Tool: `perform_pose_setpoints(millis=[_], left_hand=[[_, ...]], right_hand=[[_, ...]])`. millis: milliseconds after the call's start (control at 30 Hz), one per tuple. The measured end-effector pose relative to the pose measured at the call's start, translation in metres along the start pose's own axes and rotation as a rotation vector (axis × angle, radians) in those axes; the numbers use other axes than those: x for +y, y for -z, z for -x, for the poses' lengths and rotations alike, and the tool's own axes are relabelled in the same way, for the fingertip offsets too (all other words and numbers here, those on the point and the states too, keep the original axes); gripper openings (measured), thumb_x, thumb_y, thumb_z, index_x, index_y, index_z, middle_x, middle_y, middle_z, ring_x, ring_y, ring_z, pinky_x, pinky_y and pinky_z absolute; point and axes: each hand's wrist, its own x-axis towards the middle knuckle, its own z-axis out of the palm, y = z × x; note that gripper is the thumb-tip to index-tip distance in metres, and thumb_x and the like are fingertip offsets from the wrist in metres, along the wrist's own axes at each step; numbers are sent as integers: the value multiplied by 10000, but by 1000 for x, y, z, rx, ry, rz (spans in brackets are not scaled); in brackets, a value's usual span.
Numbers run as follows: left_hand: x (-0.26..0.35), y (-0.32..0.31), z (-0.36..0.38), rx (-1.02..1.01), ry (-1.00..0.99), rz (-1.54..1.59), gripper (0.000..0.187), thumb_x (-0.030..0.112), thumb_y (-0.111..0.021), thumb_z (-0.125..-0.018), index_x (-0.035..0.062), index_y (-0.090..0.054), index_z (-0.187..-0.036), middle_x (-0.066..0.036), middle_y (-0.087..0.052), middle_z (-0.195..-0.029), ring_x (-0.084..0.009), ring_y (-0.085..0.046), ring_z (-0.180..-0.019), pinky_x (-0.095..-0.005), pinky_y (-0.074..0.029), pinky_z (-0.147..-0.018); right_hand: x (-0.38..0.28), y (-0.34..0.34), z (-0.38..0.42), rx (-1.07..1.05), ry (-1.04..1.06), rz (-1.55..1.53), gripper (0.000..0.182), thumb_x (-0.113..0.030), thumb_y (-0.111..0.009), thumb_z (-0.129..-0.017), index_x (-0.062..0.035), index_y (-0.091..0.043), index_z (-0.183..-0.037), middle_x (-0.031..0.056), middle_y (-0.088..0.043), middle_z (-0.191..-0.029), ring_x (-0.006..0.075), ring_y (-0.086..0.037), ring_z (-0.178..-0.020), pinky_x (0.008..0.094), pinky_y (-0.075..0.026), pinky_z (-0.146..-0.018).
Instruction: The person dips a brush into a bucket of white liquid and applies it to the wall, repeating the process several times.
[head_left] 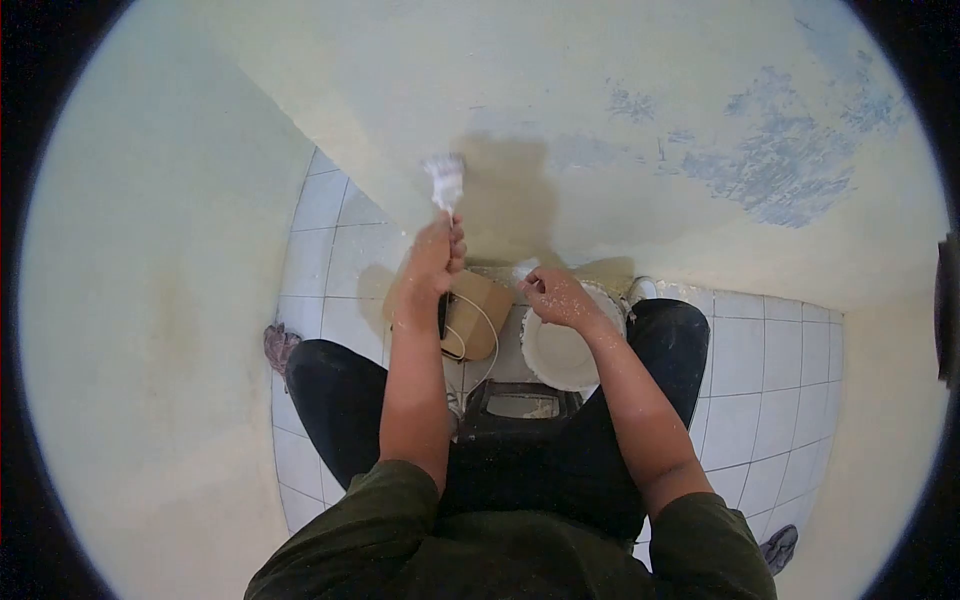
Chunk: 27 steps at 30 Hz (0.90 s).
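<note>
My left hand [433, 258] is closed round the handle of a paintbrush [445, 178], whose white-coated bristles point up toward the pale wall [380, 90]. Over the upper left rim of a white bucket [562, 358], my right hand [557, 298] has its fingers pinched together; a small whitish thing shows at the fingertips, too small to name. The bucket stands on the floor between my knees, with pale material inside.
A cardboard box [482, 310] with a white cable stands left of the bucket. A dark stool [522, 390] is between my legs. Blue-grey patches [785, 150] mark the wall at right. Dark cloths [281, 346] lie on the tiled floor [755, 400] at both sides.
</note>
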Motion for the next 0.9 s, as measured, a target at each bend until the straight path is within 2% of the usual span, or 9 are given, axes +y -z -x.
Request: perform_pose_setpoints(millis=[33,167,267,333,433,667,733,800,900], left_hand=[[-17,6,-11,-4,46,15,263,382,-477,-1031,127,-544,-1033,68,-428,-703,-44,-325,-516,-188,-227,-399],[-61,21,-52,2,190,19,288,369,-424,-1052,107,-544,-1041,54,-431,-677,-55,-341,-486,-205,-234,-382],[-89,32,-85,83,338,-9,301,373,-411,-1056,106,-543,-1007,48,-427,-664,-60,-339,-480,-211,-232,-380],[-111,43,-106,89,379,-17,253,314,-428,-1044,106,-552,-971,44,-440,-682,-61,-363,-490,-209,-242,-373],[-160,71,-152,81,445,7,234,267,-436,-1031,105,-554,-911,37,-448,-672,-71,-367,-481,-216,-248,-365],[-212,76,-193,200,630,-65,230,228,-472,-974,112,-544,-788,18,-440,-589,-94,-377,-426,-239,-246,-353],[-216,77,-196,196,591,-175,224,218,-470,-973,123,-571,-797,17,-484,-622,-93,-382,-449,-257,-266,-377],[-224,95,-214,148,551,-197,221,214,-478,-966,121,-584,-796,14,-504,-634,-90,-398,-462,-257,-274,-382],[-174,81,-193,112,478,-118,203,206,-467,-980,107,-588,-851,28,-500,-656,-69,-395,-470,-230,-266,-376]], right_hand=[[2,-2,-3,16,33,25,409,-379,-585,-903,9,-678,-998,223,-696,-924,384,-668,-914,465,-515,-825],[-3,-1,-8,-1,-7,34,402,-391,-582,-902,-14,-691,-986,224,-692,-946,388,-661,-935,479,-509,-838],[-10,6,-12,-30,-48,57,382,-383,-581,-908,-25,-691,-983,218,-692,-944,391,-657,-935,486,-505,-842],[-16,10,-12,-42,-45,51,363,-370,-583,-913,-31,-690,-981,216,-692,-942,394,-655,-938,486,-506,-840],[-15,9,-16,-14,-23,91,329,-319,-624,-902,2,-665,-963,211,-696,-855,375,-674,-843,455,-516,-771],[-2,8,-17,-19,-52,124,332,-308,-619,-907,9,-661,-994,217,-694,-866,386,-669,-855,465,-512,-799],[-1,10,-17,-50,-60,135,333,-305,-616,-908,11,-661,-1004,221,-692,-876,388,-667,-867,467,-510,-800],[-1,13,-13,-51,-42,142,333,-332,-596,-915,-3,-643,-938,217,-677,-879,406,-651,-875,497,-498,-801],[1,14,-8,-20,-22,145,337,-346,-592,-912,-13,-642,-895,216,-670,-876,416,-644,-879,515,-492,-802]])
